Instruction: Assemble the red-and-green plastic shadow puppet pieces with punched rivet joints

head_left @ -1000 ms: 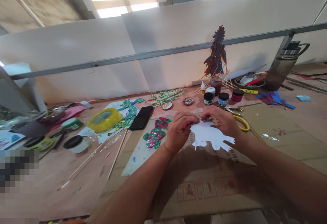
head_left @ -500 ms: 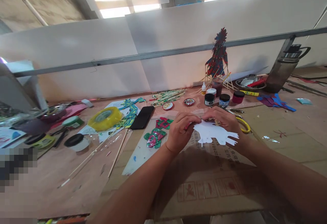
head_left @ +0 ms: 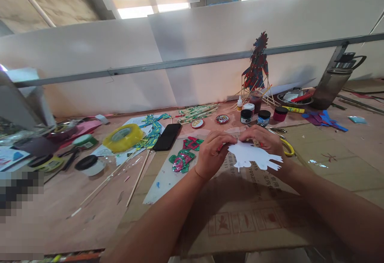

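Between my hands is a white paper cutout with a jagged, fringed edge, raised over the cardboard. My left hand is closed in a pinch at its upper left edge. Thumb and fingers of my right hand are closed on its top edge, close to the left fingertips. A bit of red shows by the left fingers; I cannot make out what it is. Left of my hands, red and green painted pieces lie on a translucent sheet. Yellow-handled scissors rest behind my right hand.
Paint jars stand behind my hands, before a red and blue figure on sticks. A phone, yellow tape roll and painted sticks lie to the left and back. A tall bottle stands at right on the table.
The paper cutout has shifted very slightly to the right. Both hands keep their grip at almost the same place.
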`<state>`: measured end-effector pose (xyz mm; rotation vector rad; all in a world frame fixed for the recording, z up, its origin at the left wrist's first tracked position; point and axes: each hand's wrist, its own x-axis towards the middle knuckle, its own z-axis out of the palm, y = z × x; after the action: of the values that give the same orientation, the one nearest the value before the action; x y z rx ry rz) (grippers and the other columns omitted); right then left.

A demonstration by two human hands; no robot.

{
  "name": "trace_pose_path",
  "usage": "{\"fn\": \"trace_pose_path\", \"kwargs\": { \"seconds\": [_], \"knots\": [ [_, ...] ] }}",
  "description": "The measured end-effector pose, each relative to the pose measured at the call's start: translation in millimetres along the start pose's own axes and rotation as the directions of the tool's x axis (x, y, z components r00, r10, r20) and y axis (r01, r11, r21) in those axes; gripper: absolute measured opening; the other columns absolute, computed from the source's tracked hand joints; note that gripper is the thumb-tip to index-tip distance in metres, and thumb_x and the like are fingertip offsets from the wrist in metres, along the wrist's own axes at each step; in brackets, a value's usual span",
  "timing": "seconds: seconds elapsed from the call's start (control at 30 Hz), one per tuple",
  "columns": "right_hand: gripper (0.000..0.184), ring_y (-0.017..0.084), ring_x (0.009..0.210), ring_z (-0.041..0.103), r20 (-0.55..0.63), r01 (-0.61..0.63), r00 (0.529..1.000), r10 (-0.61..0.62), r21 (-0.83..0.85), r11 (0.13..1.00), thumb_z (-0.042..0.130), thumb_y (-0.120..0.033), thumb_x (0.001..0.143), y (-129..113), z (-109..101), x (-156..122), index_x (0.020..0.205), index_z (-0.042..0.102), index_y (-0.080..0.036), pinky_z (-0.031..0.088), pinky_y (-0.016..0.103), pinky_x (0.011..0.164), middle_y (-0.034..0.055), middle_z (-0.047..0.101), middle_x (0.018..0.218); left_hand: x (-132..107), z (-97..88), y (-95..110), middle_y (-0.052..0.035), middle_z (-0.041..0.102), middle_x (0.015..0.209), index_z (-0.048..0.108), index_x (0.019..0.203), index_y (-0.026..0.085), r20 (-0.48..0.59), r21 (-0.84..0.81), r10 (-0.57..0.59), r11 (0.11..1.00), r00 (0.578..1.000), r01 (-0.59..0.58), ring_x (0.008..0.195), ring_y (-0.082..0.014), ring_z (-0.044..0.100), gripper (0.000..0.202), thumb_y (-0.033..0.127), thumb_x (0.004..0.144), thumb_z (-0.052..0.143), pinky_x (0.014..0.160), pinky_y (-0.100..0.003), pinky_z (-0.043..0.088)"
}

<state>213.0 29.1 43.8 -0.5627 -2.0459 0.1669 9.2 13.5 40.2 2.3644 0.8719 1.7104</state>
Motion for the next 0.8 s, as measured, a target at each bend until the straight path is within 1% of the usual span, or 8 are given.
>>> {"fn": "trace_pose_path", "kwargs": {
  "seconds": [0.13, 0.33, 0.53, 0.6, 0.7, 0.8],
  "knots": [
    [0.013, 0.022, 0.083, 0.064, 0.000, 0.015, 1.000, -0.015, -0.034, 0.999, 0.065, -0.030, 0.090, -0.6, 0.4, 1.5, 0.102, 0.063, -0.025, 0.050, 0.034, 0.073, 0.0045, 0.069, 0.092, 0.1, -0.4, -0.2, -0.0044, 0.076, 0.089, 0.070, 0.090, 0.021, -0.002, 0.000, 0.018, 1.000, 1.000, -0.018, 0.089, -0.0171, 0.070, 0.018, 0.010, 0.091, 0.056, 0.083, -0.032, 0.056],
    [0.012, 0.022, 0.082, 0.065, 0.000, 0.024, 1.000, -0.024, -0.014, 1.000, 0.064, -0.028, 0.091, -4.2, -0.6, 3.9, 0.101, 0.067, -0.025, 0.052, 0.034, 0.073, 0.0050, 0.069, 0.090, 0.3, -0.8, 0.9, -0.0046, 0.076, 0.088, 0.071, 0.092, 0.021, 0.012, 0.024, 0.026, 0.999, 1.000, -0.027, 0.087, -0.0170, 0.071, 0.022, 0.008, 0.090, 0.054, 0.082, -0.032, 0.057],
    [0.014, 0.021, 0.083, 0.067, -0.060, 0.019, 0.998, -0.016, 0.049, 0.999, 0.066, -0.029, 0.090, -8.0, -0.1, 2.8, 0.103, 0.072, -0.025, 0.054, 0.033, 0.069, 0.0072, 0.070, 0.094, 0.9, -0.1, 1.9, -0.0042, 0.076, 0.088, 0.069, 0.090, 0.021, 0.005, 0.024, 0.033, 0.999, 0.999, -0.033, 0.087, -0.0161, 0.070, 0.018, 0.010, 0.091, 0.055, 0.080, -0.030, 0.056],
    [0.014, 0.021, 0.085, 0.067, -0.079, 0.014, 0.997, -0.009, 0.055, 0.998, 0.067, -0.029, 0.090, -7.6, 0.9, 1.7, 0.102, 0.073, -0.026, 0.054, 0.034, 0.070, 0.0075, 0.070, 0.096, 0.6, 0.3, 1.5, -0.0038, 0.076, 0.088, 0.068, 0.090, 0.021, -0.001, 0.012, 0.038, 0.999, 0.999, -0.038, 0.087, -0.0156, 0.070, 0.018, 0.010, 0.091, 0.055, 0.079, -0.029, 0.055],
    [0.015, 0.022, 0.087, 0.067, -0.090, -0.005, 0.996, 0.011, 0.064, 0.998, 0.066, -0.031, 0.091, -7.5, 1.7, 0.6, 0.105, 0.072, -0.028, 0.054, 0.035, 0.073, 0.0062, 0.071, 0.094, 0.2, 0.6, 1.0, -0.0032, 0.076, 0.089, 0.069, 0.090, 0.021, -0.013, -0.002, 0.037, 0.999, 0.999, -0.037, 0.088, -0.0153, 0.070, 0.018, 0.010, 0.092, 0.055, 0.078, -0.028, 0.055],
    [0.016, 0.022, 0.087, 0.067, -0.070, 0.001, 0.998, 0.001, 0.035, 0.999, 0.063, -0.032, 0.093, -8.8, 0.5, 1.3, 0.106, 0.070, -0.029, 0.054, 0.035, 0.075, 0.0050, 0.071, 0.092, 0.0, 0.6, 0.9, -0.0031, 0.076, 0.088, 0.069, 0.090, 0.021, -0.021, -0.009, 0.030, 1.000, 0.999, -0.030, 0.087, -0.0155, 0.070, 0.019, 0.007, 0.090, 0.056, 0.079, -0.028, 0.055]
  ]
}}
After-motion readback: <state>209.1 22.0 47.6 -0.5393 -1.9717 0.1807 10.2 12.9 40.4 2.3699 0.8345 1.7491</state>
